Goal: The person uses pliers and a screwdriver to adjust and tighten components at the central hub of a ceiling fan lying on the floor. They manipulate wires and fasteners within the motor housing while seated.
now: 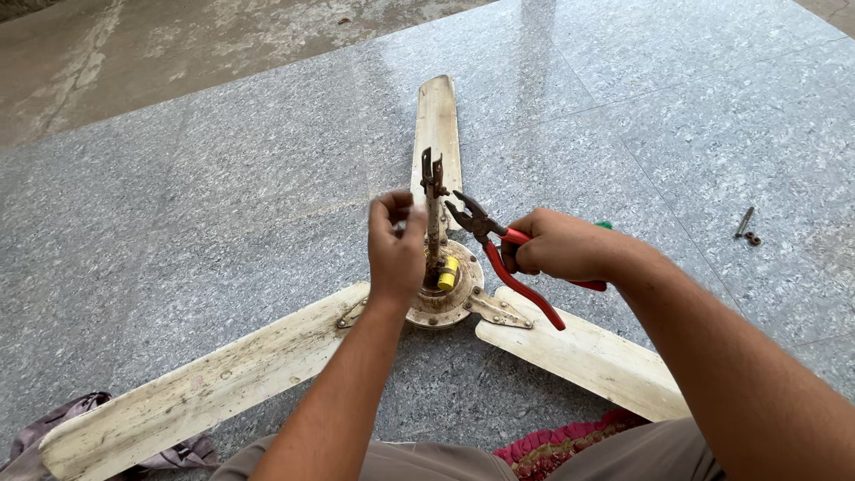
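Rusty downrod (434, 209) stands upright from the ceiling fan's motor hub (443, 298) on the granite floor (223, 196). Left hand (395, 249) pinches something beside it; right hand (559, 245) grips red-handled pliers (499, 249), jaws open. Loosening seems underway; closing the jaws on the rod fastener looks next.

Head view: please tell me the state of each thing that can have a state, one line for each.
ceiling fan: lying on the floor, blades dirty
rusty rod: upright in the hub
pliers: jaws open, beside the rod
left hand: fingers pinched next to the rod
right hand: closed around the red pliers handles
loose bolt: lying on the floor, apart
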